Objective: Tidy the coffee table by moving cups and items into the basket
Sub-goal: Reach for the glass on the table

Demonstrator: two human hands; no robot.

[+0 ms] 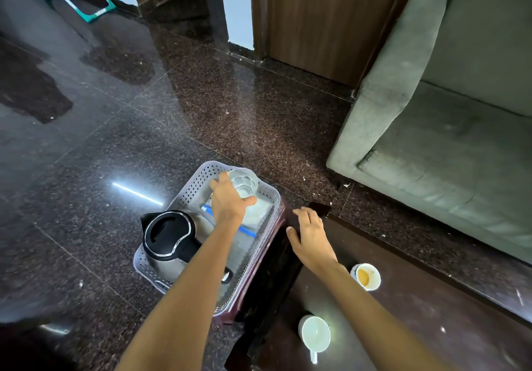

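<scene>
My left hand grips a clear drinking glass over the far end of a pale perforated basket. The basket holds a black-lidded steel kettle, and a flat packet with a blue strip lies under my forearm. My right hand rests flat with spread fingers on the dark coffee table's far left corner. On the table stand a paper cup with orange-brown liquid and a white mug.
The basket sits on a low dark-red stand beside the table. A grey sofa stands at the right. Glossy dark stone floor spreads to the left, with wooden door frames and a drying rack's foot at the back.
</scene>
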